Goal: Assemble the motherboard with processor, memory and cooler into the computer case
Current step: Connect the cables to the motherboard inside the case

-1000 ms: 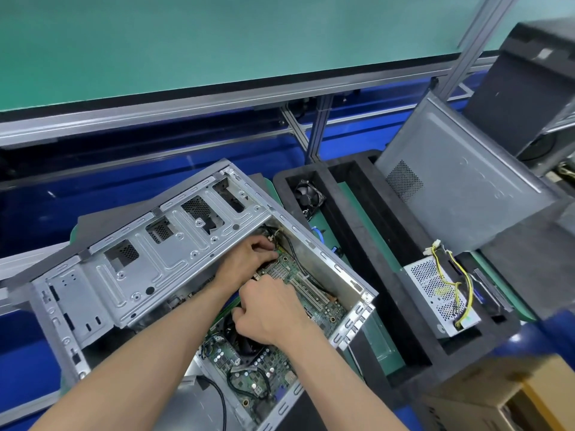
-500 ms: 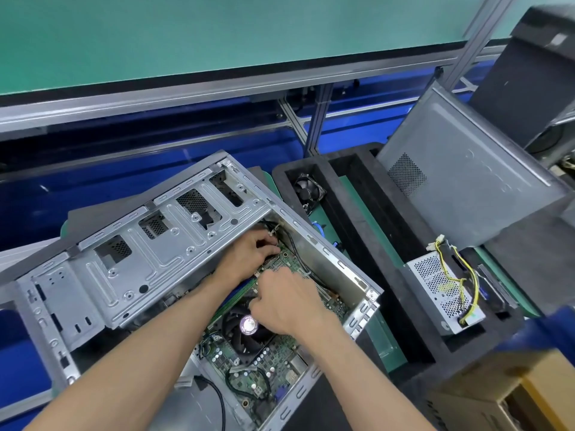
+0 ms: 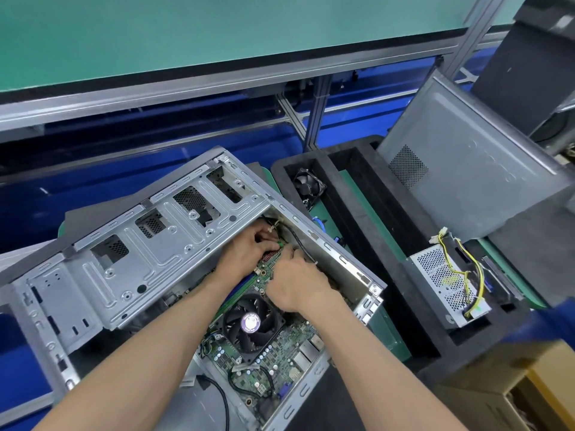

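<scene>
Motherboard (image 3: 273, 353) already down inside the open computer case (image 3: 130, 265), cooler fan (image 3: 252, 323) mounted near its middle. Likely plugging a small connector at the board's far corner; calls next for a straight, gentle push. Left hand (image 3: 245, 253) curled around something small, right hand (image 3: 295, 283) curled beside it, nearly touching. Held parts hidden under knuckles; processor and memory barely visible.

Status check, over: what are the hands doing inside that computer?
Both hands, left hand and right hand, working at motherboard far corner. Cooler seated. Black cable close by; grip unclear.
</scene>
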